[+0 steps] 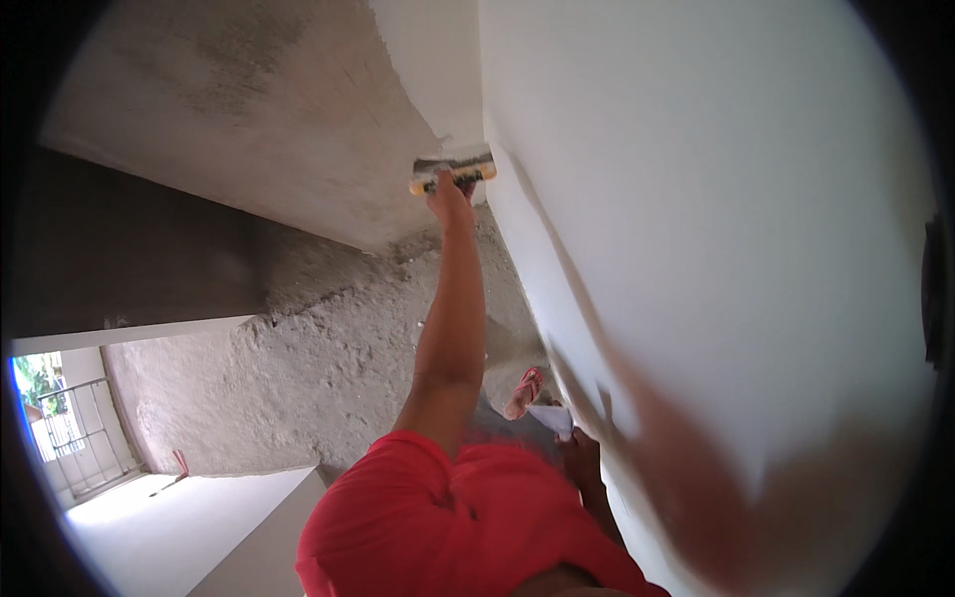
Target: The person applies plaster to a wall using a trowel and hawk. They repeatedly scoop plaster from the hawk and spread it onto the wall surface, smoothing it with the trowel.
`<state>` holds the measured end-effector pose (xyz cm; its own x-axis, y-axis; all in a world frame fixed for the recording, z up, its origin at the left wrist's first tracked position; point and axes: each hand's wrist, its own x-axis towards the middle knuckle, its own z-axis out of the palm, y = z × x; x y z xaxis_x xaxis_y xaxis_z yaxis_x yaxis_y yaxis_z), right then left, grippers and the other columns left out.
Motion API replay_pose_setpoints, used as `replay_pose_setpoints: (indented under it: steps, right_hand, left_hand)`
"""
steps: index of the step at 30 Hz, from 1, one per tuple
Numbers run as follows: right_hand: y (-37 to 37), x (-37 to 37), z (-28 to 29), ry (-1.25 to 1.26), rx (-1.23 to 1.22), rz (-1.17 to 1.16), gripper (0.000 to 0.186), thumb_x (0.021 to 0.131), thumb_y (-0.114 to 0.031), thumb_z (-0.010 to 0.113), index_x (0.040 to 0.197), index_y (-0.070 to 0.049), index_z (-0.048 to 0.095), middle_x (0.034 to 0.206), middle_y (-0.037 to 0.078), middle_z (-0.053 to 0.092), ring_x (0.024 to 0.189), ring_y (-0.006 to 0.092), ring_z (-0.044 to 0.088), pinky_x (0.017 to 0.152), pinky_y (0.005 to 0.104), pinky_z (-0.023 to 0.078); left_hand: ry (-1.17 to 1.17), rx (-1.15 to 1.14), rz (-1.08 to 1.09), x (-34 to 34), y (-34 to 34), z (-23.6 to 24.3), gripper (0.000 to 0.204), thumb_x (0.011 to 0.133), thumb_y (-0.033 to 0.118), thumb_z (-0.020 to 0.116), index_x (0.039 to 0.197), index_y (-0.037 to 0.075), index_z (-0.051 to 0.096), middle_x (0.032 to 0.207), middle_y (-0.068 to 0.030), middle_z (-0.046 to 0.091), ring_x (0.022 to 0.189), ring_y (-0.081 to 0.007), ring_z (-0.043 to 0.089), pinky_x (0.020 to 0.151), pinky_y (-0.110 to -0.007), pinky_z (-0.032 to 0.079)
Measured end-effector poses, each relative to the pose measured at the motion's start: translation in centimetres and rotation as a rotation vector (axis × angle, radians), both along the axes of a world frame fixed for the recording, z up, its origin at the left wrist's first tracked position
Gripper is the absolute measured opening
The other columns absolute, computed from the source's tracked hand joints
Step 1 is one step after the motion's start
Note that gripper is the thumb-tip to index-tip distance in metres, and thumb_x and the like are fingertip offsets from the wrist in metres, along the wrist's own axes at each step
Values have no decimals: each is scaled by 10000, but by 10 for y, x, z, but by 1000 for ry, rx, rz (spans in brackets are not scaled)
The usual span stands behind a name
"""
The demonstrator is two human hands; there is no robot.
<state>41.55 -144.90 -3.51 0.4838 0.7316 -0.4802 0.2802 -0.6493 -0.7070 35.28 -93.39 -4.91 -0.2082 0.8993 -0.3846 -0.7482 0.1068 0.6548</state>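
My left arm stretches far forward. My left hand (pixel 450 199) is closed on a wide putty knife (pixel 428 185) with a yellow grip and a broad, smeared metal blade. The blade lies against the plastered wall (pixel 298 129), close to the corner where it meets the smooth white wall (pixel 716 199). Wall above the blade has a fresh pale coat (pixel 433 60) with a ragged edge. Low at my right side, my right hand (pixel 584 460) is closed around a pale flat blade (pixel 553 420), probably a scraper; its handle is hidden by my fingers.
Rough grey floor (pixel 328 388) runs below, with a foot in a red sandal (pixel 523 392) beside the white wall. A dark band (pixel 129 239) crosses at left. A barred window (pixel 85 438) and a red-handled tool on a white ledge (pixel 199 507) are at lower left.
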Motion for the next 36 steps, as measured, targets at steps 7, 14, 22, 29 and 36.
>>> replay_pose_setpoints:
  steps: [7, 14, 22, 29, 36]
  right_hand:
    - [-28, 4, -27, 109, -110, -118, 230, 780, -202, 699, 819, 11, 622, 640, 94, 583, 597, 132, 508, 585, 341, 428]
    - [-25, 7, -33, 103, -157, -91, 225, 788, -202, 696, 856, 5, 639, 657, 99, 605, 609, 125, 533, 587, 309, 435]
    - [-46, 21, -31, -30, -84, 26, 207, 789, -188, 688, 805, 6, 615, 602, 100, 556, 559, 119, 482, 540, 322, 401]
    - [-27, 13, -6, 91, -174, -119, 251, 779, -206, 702, 749, 15, 585, 579, 110, 524, 550, 136, 468, 535, 324, 393]
    - [-32, 18, -13, 61, -215, -85, 309, 775, -229, 725, 709, 12, 543, 571, 134, 514, 529, 169, 461, 541, 358, 412]
  left_hand:
    - [125, -156, 141, 45, 18, -79, 383, 877, 187, 605, 1099, -111, 515, 1007, -189, 622, 756, -250, 669, 558, -300, 590]
    - [94, -81, 191, 72, 36, -65, 338, 898, 177, 575, 1038, -128, 537, 928, -183, 633, 680, -229, 647, 489, -288, 540]
    - [33, -37, 255, 63, 67, 52, 289, 857, 117, 552, 1014, -118, 492, 874, -182, 609, 577, -223, 617, 461, -288, 546]
    - [41, 84, 119, 42, -26, 75, 360, 895, 171, 561, 1095, -117, 477, 967, -185, 603, 705, -251, 654, 536, -322, 589]
    - [117, -216, 128, 61, -3, -82, 408, 896, 199, 589, 1103, -137, 487, 1017, -201, 613, 748, -256, 667, 559, -311, 598]
